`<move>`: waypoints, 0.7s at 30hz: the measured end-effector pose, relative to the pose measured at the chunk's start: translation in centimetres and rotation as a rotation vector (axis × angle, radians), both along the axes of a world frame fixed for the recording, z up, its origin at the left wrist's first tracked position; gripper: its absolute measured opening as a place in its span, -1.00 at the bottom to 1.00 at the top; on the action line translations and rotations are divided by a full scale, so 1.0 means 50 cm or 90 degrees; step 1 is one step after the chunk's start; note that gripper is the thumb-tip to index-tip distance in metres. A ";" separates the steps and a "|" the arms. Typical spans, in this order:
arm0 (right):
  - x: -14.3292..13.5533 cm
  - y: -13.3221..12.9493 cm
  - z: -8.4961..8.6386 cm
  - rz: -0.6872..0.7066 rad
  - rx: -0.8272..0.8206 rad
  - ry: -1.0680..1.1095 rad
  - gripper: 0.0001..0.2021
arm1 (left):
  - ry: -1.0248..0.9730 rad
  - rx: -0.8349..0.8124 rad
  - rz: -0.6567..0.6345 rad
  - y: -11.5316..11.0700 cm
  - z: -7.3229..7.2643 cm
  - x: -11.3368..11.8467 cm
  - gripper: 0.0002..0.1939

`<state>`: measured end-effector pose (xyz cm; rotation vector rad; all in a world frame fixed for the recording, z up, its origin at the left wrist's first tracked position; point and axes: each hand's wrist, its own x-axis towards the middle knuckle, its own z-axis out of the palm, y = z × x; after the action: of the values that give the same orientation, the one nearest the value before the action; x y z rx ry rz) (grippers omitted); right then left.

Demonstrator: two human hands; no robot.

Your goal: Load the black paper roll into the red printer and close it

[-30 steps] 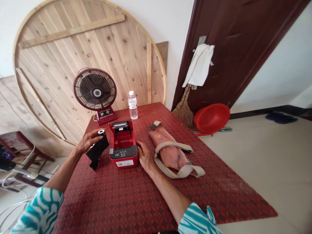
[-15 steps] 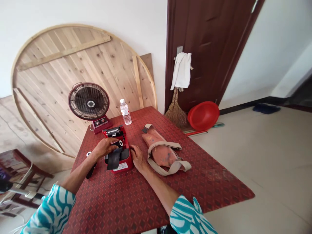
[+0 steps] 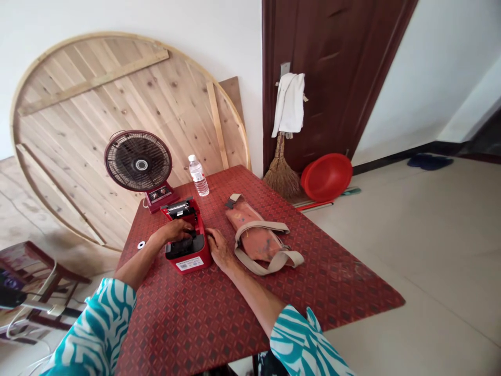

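A red label printer point(image 3: 190, 261) stands on the table with its lid point(image 3: 180, 210) raised at the back. My left hand point(image 3: 176, 231) reaches down into its open compartment, fingers closed on a black ribbon roll point(image 3: 185, 244) that the hand partly hides. Against the right wall of the printer, my right hand point(image 3: 219, 250) grips the side with bent fingers. Left of my left forearm shows the white end of another roll point(image 3: 141, 244); the arm covers the rest. A worn pinkish bag point(image 3: 256, 237) with a beige strap lies right of my right hand.
Behind the printer are a fan point(image 3: 140, 164) and a water bottle point(image 3: 199, 176) on the red patterned table point(image 3: 313, 292). A large round wooden board point(image 3: 97, 109) leans on the wall. A broom point(image 3: 282, 169) and red basin point(image 3: 327, 177) stand near the door.
My left hand has lowered the black roll into the printer, and the black strip that hung over its front edge no longer hangs there. My right hand stays at the printer's side.
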<state>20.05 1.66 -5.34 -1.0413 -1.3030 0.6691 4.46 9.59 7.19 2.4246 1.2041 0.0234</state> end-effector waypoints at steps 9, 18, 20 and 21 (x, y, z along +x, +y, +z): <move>0.003 0.000 -0.001 0.008 -0.002 -0.009 -0.72 | -0.254 0.148 0.077 -0.197 -0.015 -0.089 -0.66; 0.001 -0.001 -0.003 -0.003 -0.011 -0.009 -0.72 | -0.341 0.365 0.062 -0.231 -0.083 -0.074 -0.80; 0.002 -0.002 -0.002 -0.002 -0.014 -0.004 -0.72 | -0.345 0.409 0.061 -0.234 -0.092 -0.072 -0.81; 0.003 -0.003 -0.001 0.001 -0.015 -0.004 -0.72 | -0.345 0.430 0.057 -0.235 -0.097 -0.072 -0.82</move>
<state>20.21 1.54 -5.41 -1.0627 -1.3046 0.6834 0.86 -2.18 2.34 2.6086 1.1535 1.2024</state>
